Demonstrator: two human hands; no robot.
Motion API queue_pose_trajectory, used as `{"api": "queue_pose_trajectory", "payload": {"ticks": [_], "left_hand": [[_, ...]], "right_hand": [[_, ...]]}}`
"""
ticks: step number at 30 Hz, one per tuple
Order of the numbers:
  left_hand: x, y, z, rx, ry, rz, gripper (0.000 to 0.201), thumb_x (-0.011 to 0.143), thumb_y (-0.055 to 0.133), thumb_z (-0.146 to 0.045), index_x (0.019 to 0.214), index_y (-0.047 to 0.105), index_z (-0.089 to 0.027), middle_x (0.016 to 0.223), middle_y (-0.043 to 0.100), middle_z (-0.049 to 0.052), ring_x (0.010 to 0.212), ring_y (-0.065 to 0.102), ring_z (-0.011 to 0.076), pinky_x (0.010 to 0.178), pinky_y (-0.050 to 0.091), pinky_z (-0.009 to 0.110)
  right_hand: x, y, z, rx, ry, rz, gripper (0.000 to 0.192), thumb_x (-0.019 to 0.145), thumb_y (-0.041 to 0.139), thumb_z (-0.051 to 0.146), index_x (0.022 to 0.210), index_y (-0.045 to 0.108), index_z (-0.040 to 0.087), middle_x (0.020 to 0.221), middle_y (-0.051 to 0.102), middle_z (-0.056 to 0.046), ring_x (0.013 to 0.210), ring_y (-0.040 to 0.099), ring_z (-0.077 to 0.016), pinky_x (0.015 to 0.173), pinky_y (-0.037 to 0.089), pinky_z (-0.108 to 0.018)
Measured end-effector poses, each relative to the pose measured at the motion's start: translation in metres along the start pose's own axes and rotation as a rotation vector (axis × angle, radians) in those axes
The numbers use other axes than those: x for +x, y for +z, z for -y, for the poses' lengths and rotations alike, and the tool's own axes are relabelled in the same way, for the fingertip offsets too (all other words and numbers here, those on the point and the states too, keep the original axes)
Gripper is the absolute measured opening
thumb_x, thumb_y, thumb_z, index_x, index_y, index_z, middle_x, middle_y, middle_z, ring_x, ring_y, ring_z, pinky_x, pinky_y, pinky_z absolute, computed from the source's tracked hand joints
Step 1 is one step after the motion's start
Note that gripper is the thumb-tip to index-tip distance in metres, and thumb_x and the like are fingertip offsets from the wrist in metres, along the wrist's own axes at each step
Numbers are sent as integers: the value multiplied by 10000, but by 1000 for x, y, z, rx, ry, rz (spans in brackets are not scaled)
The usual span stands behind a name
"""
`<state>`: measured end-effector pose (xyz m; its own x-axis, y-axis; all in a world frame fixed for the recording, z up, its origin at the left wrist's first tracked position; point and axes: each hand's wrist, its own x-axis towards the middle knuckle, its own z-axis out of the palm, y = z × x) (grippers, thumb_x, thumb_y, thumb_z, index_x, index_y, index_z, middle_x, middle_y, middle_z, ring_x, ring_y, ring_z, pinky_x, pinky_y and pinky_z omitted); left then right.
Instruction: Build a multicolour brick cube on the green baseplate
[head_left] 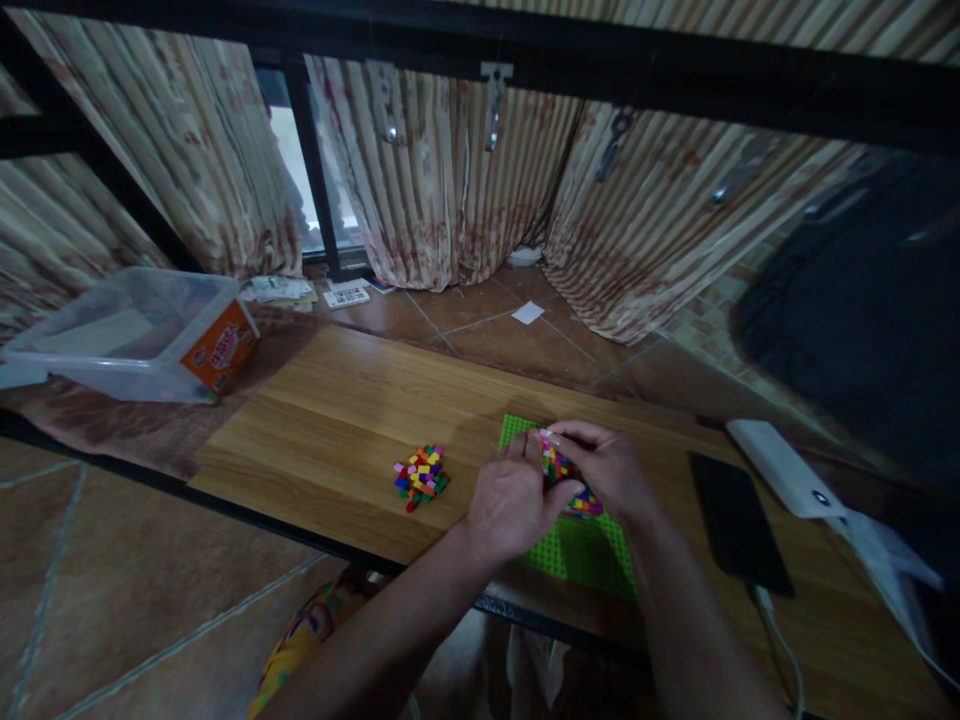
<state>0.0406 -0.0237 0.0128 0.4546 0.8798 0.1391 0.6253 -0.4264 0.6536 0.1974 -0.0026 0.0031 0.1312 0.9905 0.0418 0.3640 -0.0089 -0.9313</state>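
**Hidden, cropped and unclear**

Left hand (pixel 514 500) and right hand (pixel 607 468) cover most of the colourful brick stack (pixel 556 466); its shape and how the fingers grip it cannot be told. Both hands also hide the middle of the green baseplate (pixel 577 550). Loose brick pile (pixel 421 476): pieces too small to count. Clear plastic box (pixel 127 335) is cut by the left edge; label unreadable. White cable (pixel 780 635) runs off the bottom.

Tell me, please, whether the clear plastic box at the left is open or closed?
Open: the clear plastic box has no lid across its top, and its bare inside shows from above. A pale flat piece beside it may be the lid; cannot tell.
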Motion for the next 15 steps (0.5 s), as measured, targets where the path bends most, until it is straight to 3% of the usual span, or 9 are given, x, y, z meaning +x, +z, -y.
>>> {"api": "queue_pose_trajectory", "payload": {"ticks": [9, 12, 15], "left_hand": [[-4, 2, 5, -44, -26, 20, 591, 912, 393, -516, 1354, 389, -124, 1283, 576, 168, 1155, 578, 284, 968, 468, 387], [-4, -2, 10, -70, -60, -9, 593, 931, 349, -503, 1361, 396, -98, 1266, 588, 184, 1124, 602, 278, 953, 477, 381], [0, -16, 19, -109, -117, -112, 582, 935, 362, -477, 1354, 421, -79, 1298, 572, 199, 1145, 590, 279, 974, 463, 392]], "right_hand": [[-3, -2, -2, -3, -13, 7, 275, 713, 695, 414, 876, 729, 195, 898, 735, -52, 819, 659, -209, 796, 499, -361], [-5, -1, 1, -7, -25, -134, 311, 702, 706, 405, 926, 721, 191, 947, 732, -69, 861, 665, -226, 817, 503, -383], [-11, 2, 12, -35, -107, -371, 263, 734, 677, 389, 895, 717, 184, 907, 730, -70, 855, 668, -228, 824, 510, -390]]}}
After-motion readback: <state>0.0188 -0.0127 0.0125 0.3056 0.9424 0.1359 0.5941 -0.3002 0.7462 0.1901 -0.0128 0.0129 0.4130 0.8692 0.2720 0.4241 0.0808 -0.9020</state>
